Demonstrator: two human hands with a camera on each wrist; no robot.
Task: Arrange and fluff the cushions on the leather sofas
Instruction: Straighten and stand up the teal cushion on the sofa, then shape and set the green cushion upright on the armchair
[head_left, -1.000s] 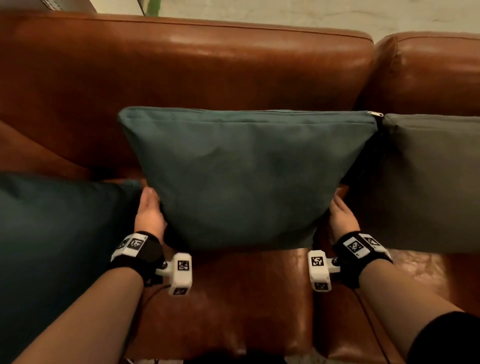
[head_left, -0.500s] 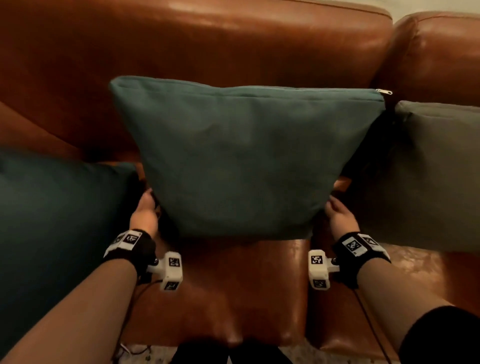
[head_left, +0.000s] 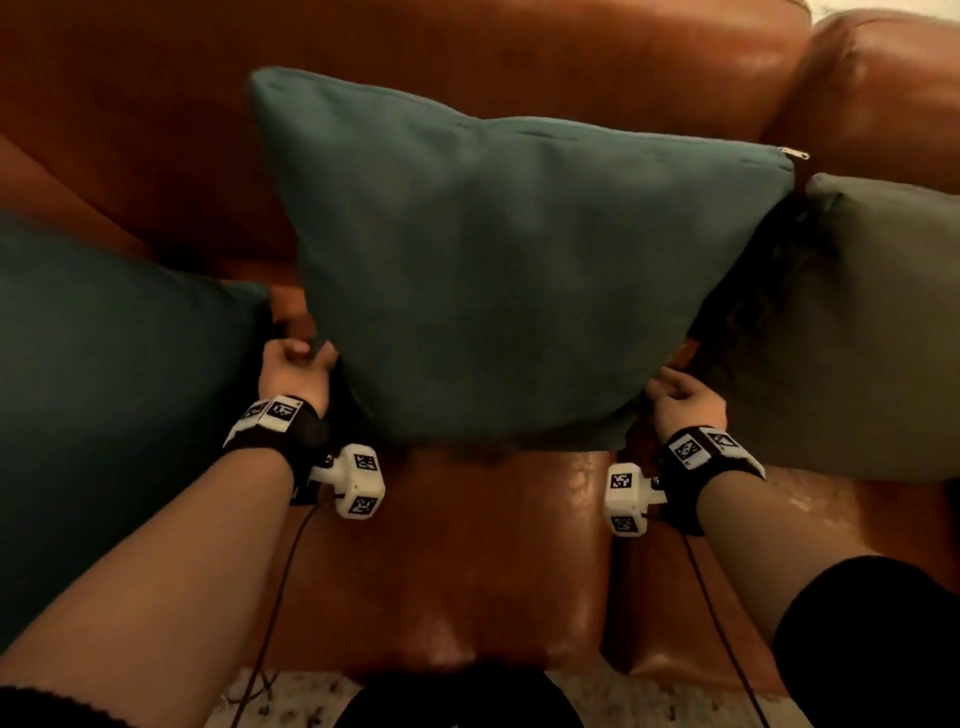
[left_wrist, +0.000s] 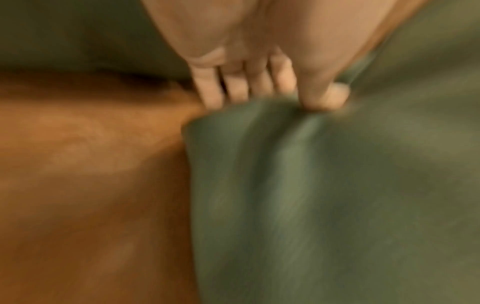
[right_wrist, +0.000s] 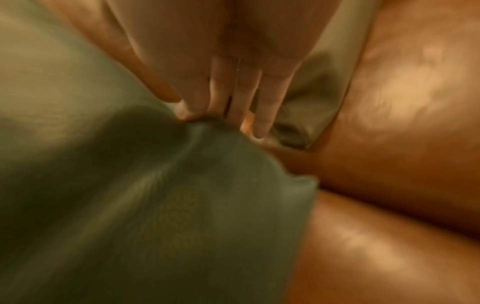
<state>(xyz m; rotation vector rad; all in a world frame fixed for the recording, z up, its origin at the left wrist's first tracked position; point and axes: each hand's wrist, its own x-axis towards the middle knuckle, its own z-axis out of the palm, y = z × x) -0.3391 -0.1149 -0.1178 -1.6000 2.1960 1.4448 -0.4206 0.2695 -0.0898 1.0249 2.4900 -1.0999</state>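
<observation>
A teal cushion (head_left: 509, 270) leans against the brown leather sofa backrest (head_left: 467, 47), tilted with its top left corner highest. My left hand (head_left: 296, 364) grips its lower left corner; in the left wrist view the thumb and fingers of that hand (left_wrist: 272, 98) pinch the bunched fabric of the cushion (left_wrist: 311, 185). My right hand (head_left: 675, 395) grips the lower right corner; in the right wrist view that hand (right_wrist: 205, 115) pinches a fold of the cushion (right_wrist: 155, 205). Both wrist views are blurred.
A dark teal cushion (head_left: 104, 389) fills the left. A grey-olive cushion (head_left: 857, 332) stands at the right, its corner (right_wrist: 306, 115) just beyond my right fingers. The leather seat (head_left: 493, 545) lies below the held cushion, and a second sofa section (head_left: 883, 93) adjoins at the far right.
The hands went from lying along the cushion's lower sides to pinching its corners. The cushion has tilted, its top left corner rising. The head view has moved closer.
</observation>
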